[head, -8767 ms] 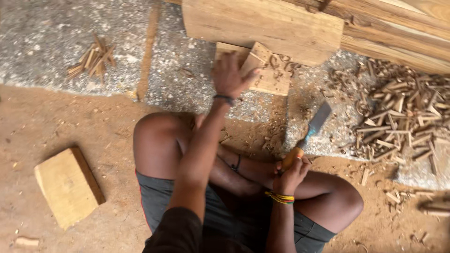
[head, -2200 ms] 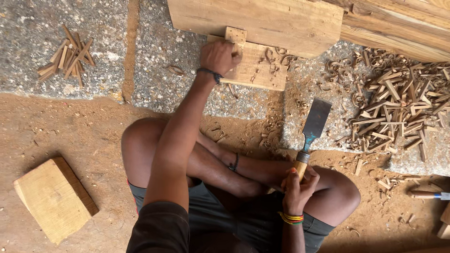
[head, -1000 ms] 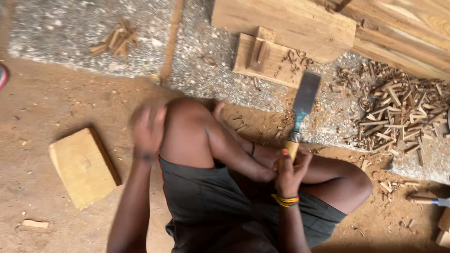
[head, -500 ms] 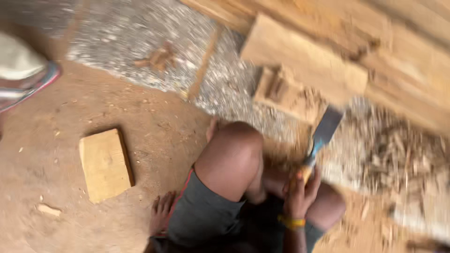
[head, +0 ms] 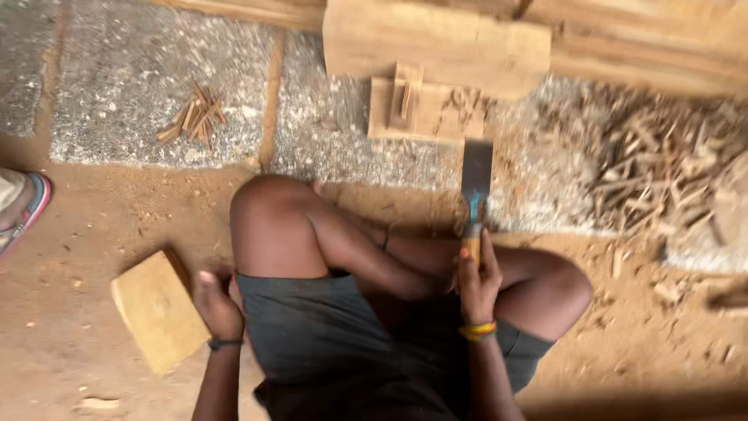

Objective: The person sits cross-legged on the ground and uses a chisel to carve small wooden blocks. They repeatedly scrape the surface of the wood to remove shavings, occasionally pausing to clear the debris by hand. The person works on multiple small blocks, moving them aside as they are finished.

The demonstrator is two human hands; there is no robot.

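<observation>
Dusty floor [head: 93, 234] is seen beneath the knees, where a stiff, sharp chisel [head: 475, 195] is gripped by its handle in the closed right hand [head: 477, 281], while the left hand [head: 216, 300], loosely curled, rests beside a solid block [head: 160, 312].

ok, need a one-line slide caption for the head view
Seated person's right hand holds a broad chisel upright while the left hand rests on the ground beside a wooden block.

One head camera looks steeply down from close above a seated person's lap; it faces forward over the knees to the wooden planks [head: 436, 47]; no second view.
</observation>
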